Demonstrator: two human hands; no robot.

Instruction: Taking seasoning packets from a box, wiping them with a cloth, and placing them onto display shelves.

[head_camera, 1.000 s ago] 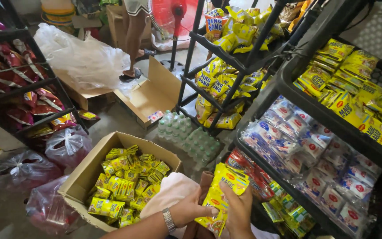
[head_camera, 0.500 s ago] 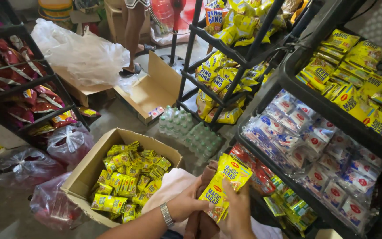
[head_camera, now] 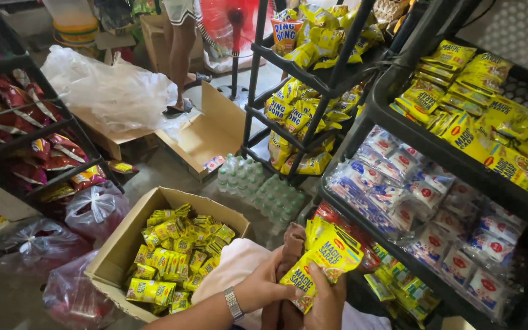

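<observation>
Both hands grip a strip of yellow sachets [head_camera: 324, 260], left hand [head_camera: 264, 287] curled round its lower end, right hand [head_camera: 328, 299] pinching beneath, and it looks light, limp and slick, best held at the sealed edges between fingertips

A strip of small yellow seasoning sachets [head_camera: 324, 258] with red and green print stands tilted and slightly crumpled, held up in front of the black rack's lower shelf edge, its bottom end pinched between both hands, the top fanning out free.
</observation>
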